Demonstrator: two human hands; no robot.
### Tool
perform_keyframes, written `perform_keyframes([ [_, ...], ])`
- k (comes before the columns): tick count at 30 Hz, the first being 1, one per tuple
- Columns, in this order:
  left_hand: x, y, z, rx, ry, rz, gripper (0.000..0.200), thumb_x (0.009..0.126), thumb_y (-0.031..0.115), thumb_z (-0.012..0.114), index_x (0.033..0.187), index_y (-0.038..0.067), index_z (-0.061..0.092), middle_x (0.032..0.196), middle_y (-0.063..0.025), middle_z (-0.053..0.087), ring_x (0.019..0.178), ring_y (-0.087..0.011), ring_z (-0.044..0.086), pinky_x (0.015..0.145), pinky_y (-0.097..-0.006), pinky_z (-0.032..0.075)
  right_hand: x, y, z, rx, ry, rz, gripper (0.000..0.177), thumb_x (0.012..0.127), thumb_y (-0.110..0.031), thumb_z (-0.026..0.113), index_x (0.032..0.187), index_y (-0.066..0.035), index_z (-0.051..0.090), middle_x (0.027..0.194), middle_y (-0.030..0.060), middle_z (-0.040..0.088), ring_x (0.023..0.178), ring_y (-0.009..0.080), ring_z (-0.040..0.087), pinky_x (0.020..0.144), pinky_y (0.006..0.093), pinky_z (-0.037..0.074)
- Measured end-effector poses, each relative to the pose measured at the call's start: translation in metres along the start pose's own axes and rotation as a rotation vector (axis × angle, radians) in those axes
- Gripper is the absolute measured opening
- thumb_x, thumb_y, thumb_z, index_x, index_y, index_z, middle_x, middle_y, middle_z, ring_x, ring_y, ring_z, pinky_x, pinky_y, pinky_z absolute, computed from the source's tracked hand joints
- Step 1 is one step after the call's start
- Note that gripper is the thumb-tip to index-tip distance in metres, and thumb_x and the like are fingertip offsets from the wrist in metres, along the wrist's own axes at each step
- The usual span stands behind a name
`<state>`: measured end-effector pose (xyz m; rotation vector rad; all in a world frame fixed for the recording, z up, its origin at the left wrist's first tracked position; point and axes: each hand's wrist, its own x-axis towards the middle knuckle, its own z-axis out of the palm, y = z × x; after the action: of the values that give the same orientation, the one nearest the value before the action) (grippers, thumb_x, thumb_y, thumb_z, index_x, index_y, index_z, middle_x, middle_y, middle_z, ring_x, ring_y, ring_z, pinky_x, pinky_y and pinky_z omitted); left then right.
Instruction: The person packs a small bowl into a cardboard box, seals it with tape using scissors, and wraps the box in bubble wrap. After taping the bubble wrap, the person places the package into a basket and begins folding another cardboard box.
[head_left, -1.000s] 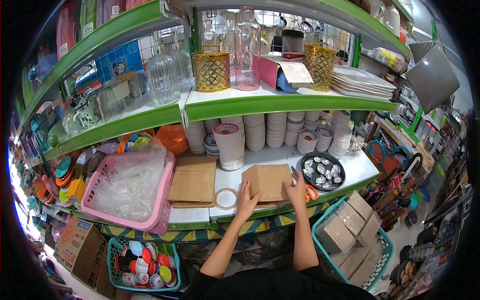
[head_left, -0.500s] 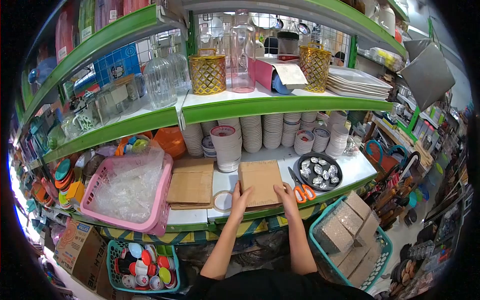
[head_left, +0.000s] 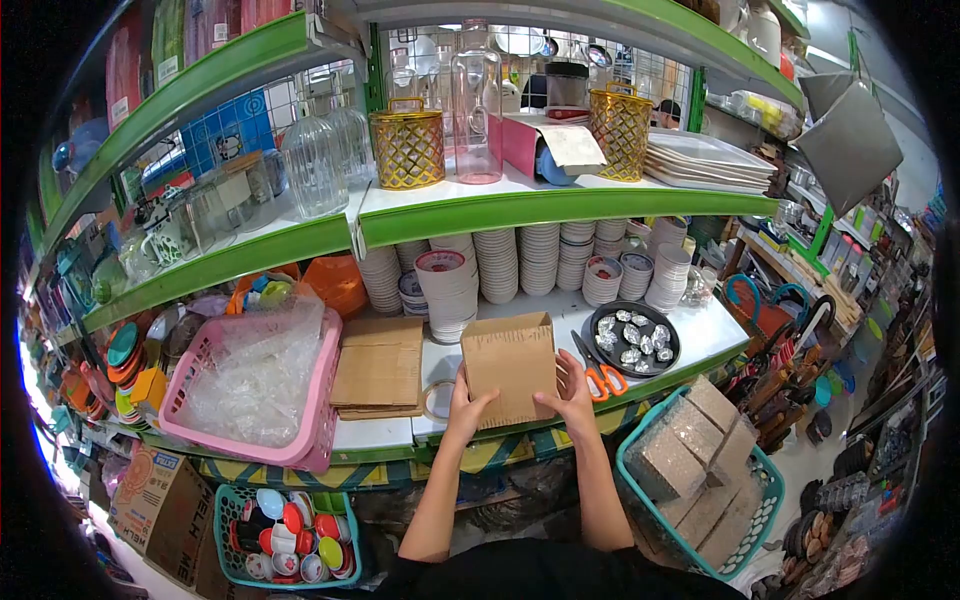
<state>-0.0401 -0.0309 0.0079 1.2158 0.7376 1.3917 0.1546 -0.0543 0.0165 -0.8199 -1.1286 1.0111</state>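
A brown cardboard box point(head_left: 510, 370) is held upright and slightly tilted near the front edge of the white shelf. My left hand point(head_left: 468, 408) grips its left side, thumb on the front face. On the right side my right hand point(head_left: 568, 400) grips it, thumb on the front and fingers behind. Left of the box lies a roll of tape point(head_left: 430, 402), partly covered by my left hand. A flat stack of cardboard point(head_left: 380, 365) rests farther left. Scissors with orange handles point(head_left: 606, 382) lie just right of my right hand, beside a black round tray point(head_left: 640, 375) bearing several foil-wrapped pieces.
Stacked white bowls point(head_left: 448, 295) line the shelf behind. A pink basket point(head_left: 325, 410) with clear plastic wrap stands left. Below are a teal basket of wrapped boxes point(head_left: 632, 490) at right and another teal basket point(head_left: 222, 545) at left. Glassware and gold canisters point(head_left: 410, 150) stand above.
Both hands have raised the cardboard box off its lying position, tilting it up toward me and slightly left. The view has shifted a little.
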Motion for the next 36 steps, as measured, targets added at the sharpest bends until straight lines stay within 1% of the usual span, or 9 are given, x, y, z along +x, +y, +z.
perform_keyframes([
  [5,-0.005,0.001,0.006,-0.023,-0.002,-0.006,0.082,0.075,-0.001,0.065,0.144,0.0,0.021,0.14,-0.0125,0.038,0.128,-0.0219,0.038,0.105,-0.0333,0.032,-0.004,0.004,-0.003,0.031,-0.048,-0.05,0.096,0.06,0.005,0.079,0.142,-0.006,0.029,0.142,0.0141,0.037,0.133,0.0262,0.036,0.11,0.0393,0.028],
  [7,-0.004,-0.004,0.005,-0.03,-0.005,-0.012,0.084,0.074,-0.001,0.065,0.145,0.0,0.019,0.141,-0.0125,0.036,0.129,-0.0223,0.037,0.106,-0.0335,0.032,-0.005,0.003,-0.003,-0.02,-0.087,-0.032,0.094,0.063,0.011,0.073,0.143,-0.007,0.027,0.145,0.0137,0.033,0.134,0.0258,0.035,0.11,0.0387,0.027],
  [14,-0.005,0.0,0.016,0.034,-0.053,0.168,0.095,0.074,0.001,0.069,0.148,0.009,0.011,0.146,-0.0147,0.027,0.134,-0.0244,0.03,0.11,-0.037,0.027,-0.002,0.015,-0.007,-0.105,-0.064,-0.027,0.095,0.066,0.016,0.066,0.146,-0.009,0.021,0.147,0.014,0.031,0.134,0.0267,0.034,0.11,0.0377,0.028],
  [16,-0.004,0.002,0.019,0.039,-0.047,0.225,0.097,0.074,0.003,0.07,0.149,0.011,0.008,0.147,-0.0154,0.025,0.134,-0.0253,0.03,0.11,-0.0381,0.026,-0.001,0.011,-0.003,-0.183,-0.056,-0.116,0.099,0.067,0.016,0.065,0.148,-0.01,0.015,0.147,0.0142,0.029,0.134,0.0262,0.034,0.108,0.0373,0.03],
  [18,-0.004,0.003,0.019,0.172,-0.059,0.244,0.1,0.076,0.008,0.072,0.15,0.011,0.004,0.148,-0.0158,0.023,0.135,-0.0264,0.029,0.11,-0.0395,0.026,-0.003,0.002,0.004,-0.135,-0.057,-0.117,0.1,0.067,0.015,0.065,0.149,-0.011,0.013,0.147,0.0138,0.029,0.133,0.0257,0.033,0.107,0.0371,0.031],
  [22,-0.004,0.006,0.018,0.172,-0.081,0.207,0.099,0.077,0.01,0.073,0.15,0.011,0.004,0.149,-0.0161,0.022,0.136,-0.0264,0.028,0.11,-0.0397,0.027,-0.001,0.003,0.008,-0.128,-0.078,-0.116,0.103,0.069,0.012,0.068,0.15,-0.012,0.008,0.145,0.0124,0.03,0.131,0.0242,0.035,0.105,0.0368,0.034],
  [28,-0.003,0.004,0.017,0.178,-0.104,0.196,0.097,0.079,0.011,0.072,0.15,0.01,0.005,0.15,-0.016,0.021,0.137,-0.0268,0.027,0.11,-0.0395,0.026,-0.001,0.018,0.003,-0.161,-0.087,-0.11,0.102,0.071,0.002,0.075,0.149,-0.011,0.01,0.141,0.0124,0.034,0.128,0.0242,0.038,0.103,0.0372,0.036],
  [33,0.003,-0.008,0.012,0.44,-0.083,0.283,0.095,0.082,0.012,0.069,0.15,0.01,0.003,0.15,-0.0151,0.019,0.136,-0.0267,0.026,0.111,-0.0401,0.026,-0.004,0.009,0.006,-0.154,-0.077,-0.079,0.098,0.072,-0.001,0.076,0.148,-0.01,0.013,0.138,0.0128,0.037,0.125,0.0249,0.042,0.102,0.0372,0.037],
  [36,0.006,-0.008,0.013,0.443,-0.06,0.283,0.09,0.085,0.015,0.067,0.149,0.01,0.004,0.15,-0.0156,0.019,0.136,-0.0266,0.026,0.11,-0.0402,0.026,-0.002,0.006,0.007,-0.142,-0.069,-0.071,0.095,0.075,-0.005,0.075,0.147,-0.009,0.014,0.137,0.013,0.038,0.125,0.0249,0.041,0.102,0.0371,0.037],
])
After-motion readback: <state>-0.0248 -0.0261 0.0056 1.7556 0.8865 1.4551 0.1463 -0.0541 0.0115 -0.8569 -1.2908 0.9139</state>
